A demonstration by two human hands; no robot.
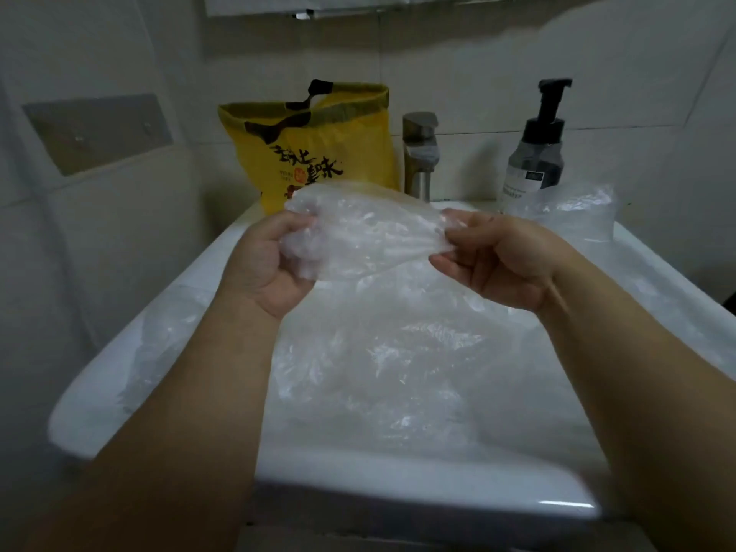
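A clear, crinkled plastic bag (370,233) is stretched between my two hands above a white sink (358,476). My left hand (267,264) grips its bunched left end, fingers curled into the plastic. My right hand (502,260) pinches the right end between thumb and fingers. Several more clear plastic bags (398,364) lie heaped in the basin below.
A yellow printed bag (318,149) stands at the back of the sink, beside a steel tap (420,153). A pump bottle (537,149) stands to the right, with more clear plastic (573,213) in front of it. Tiled walls close in at the left and behind.
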